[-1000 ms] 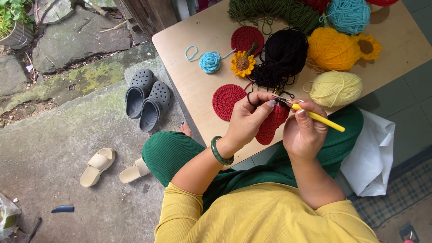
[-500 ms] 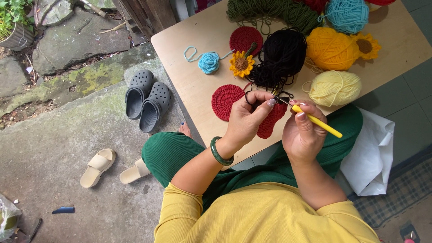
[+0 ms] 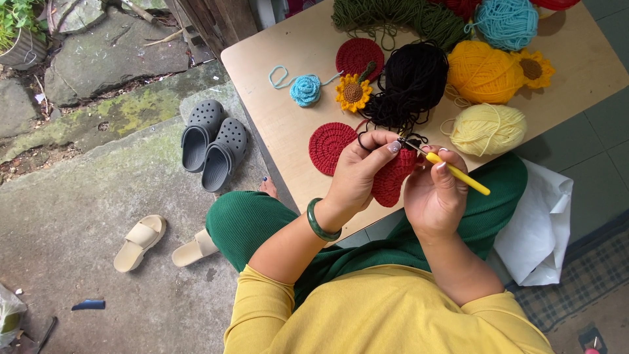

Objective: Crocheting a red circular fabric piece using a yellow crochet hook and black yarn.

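Observation:
My left hand point(image 3: 359, 172), with a green bangle at the wrist, pinches the top of a red crocheted piece point(image 3: 392, 180) held just above the near edge of the wooden table point(image 3: 275, 131). A yellow-handled crochet hook point(image 3: 457, 174) sits in my right hand point(image 3: 434, 195), its tip at the piece where black yarn point(image 3: 409, 82) runs down from a loose black heap. A flat red crocheted round point(image 3: 329, 145) lies on the table just left of my left hand.
On the table lie another red round point(image 3: 359, 57), a crocheted sunflower point(image 3: 353, 94), a blue rose point(image 3: 305, 90), and yarn balls in pale yellow point(image 3: 488, 129), orange point(image 3: 482, 72), turquoise point(image 3: 506, 22), green point(image 3: 393, 13). Grey clogs point(image 3: 213, 144) and beige slippers point(image 3: 139, 241) sit on the concrete.
Both hands stay at the red piece; the hook tip has shifted slightly as my right hand works. Nothing else moved.

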